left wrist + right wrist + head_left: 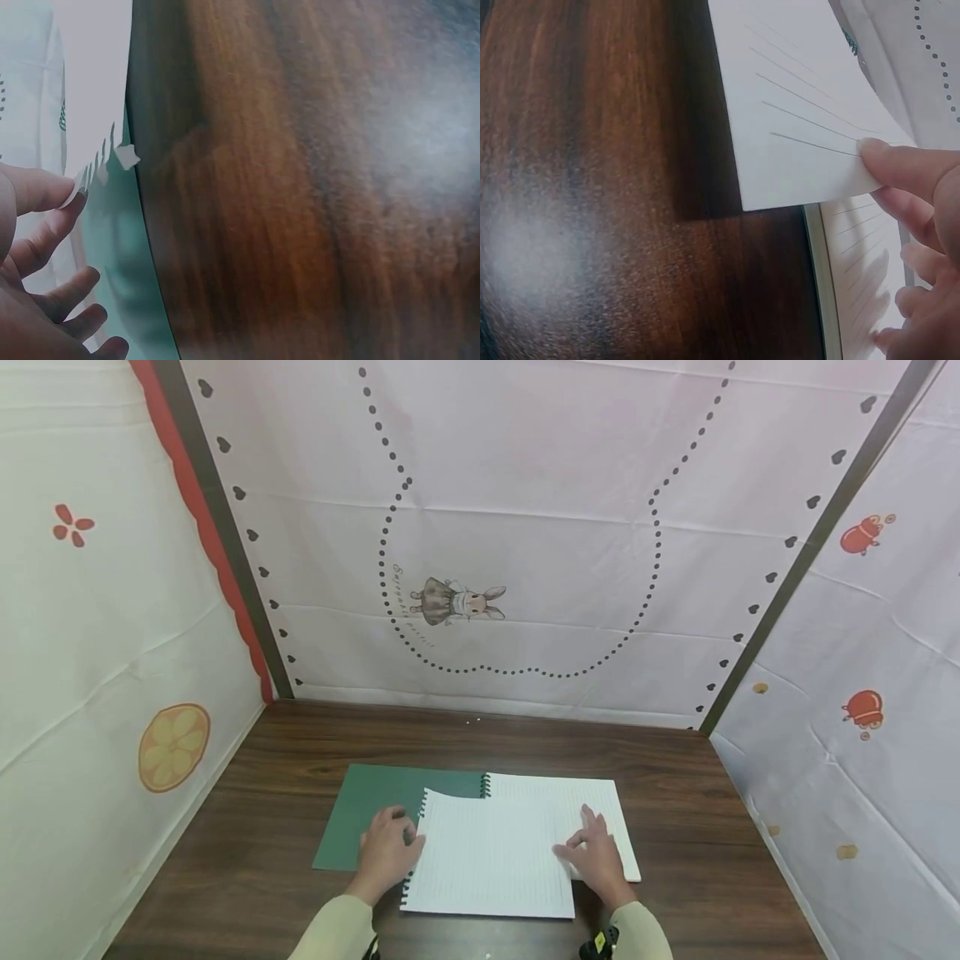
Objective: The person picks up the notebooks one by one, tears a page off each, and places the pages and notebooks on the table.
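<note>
A lined sheet of paper with a ragged, torn-hole left edge is held up between both hands. My left hand pinches that ragged edge between thumb and index finger, the other fingers spread apart. At the opposite edge my right hand pinches the sheet between thumb and index finger. Beneath lies an open spiral notebook, its green cover to the left and its lined pages to the right. The sheet overlaps both halves and hides part of the black spiral.
The notebook lies on a dark brown wooden table. Small white specks show near its back edge. White printed cloth walls in the back and both sides. In the left wrist view a paper scrap hangs at the ragged edge.
</note>
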### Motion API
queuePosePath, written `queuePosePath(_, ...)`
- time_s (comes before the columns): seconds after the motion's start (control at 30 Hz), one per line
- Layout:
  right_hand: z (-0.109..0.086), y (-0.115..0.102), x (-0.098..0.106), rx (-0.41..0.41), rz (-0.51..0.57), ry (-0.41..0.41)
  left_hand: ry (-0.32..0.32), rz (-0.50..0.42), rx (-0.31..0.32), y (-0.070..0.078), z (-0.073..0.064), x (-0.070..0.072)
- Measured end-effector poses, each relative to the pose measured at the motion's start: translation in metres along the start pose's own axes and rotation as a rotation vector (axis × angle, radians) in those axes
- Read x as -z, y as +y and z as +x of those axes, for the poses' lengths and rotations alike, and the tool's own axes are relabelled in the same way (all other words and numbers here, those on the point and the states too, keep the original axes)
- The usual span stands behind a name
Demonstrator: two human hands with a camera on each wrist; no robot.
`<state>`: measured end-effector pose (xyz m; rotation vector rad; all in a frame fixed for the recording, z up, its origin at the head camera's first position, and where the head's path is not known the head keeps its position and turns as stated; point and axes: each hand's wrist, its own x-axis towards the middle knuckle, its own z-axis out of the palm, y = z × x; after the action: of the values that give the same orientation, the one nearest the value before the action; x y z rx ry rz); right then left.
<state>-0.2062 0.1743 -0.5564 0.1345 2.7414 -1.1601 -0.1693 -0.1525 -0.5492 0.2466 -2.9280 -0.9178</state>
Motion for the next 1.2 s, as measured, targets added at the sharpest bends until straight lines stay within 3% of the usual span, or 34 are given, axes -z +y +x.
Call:
queuePosePath(0.57,0.0005,0.0045,-0.0075,0.026,-0.078,0.006,0.017,0.099,-0.034,-0.0023,-0.0051,-0.0072)
queuePosePath(1.2,-0.0023,0.0053,-0.0102,0.041,-0.037,0.033,0.026,0.215,-0.053,-0.0022,-0.0061,-0.0093)
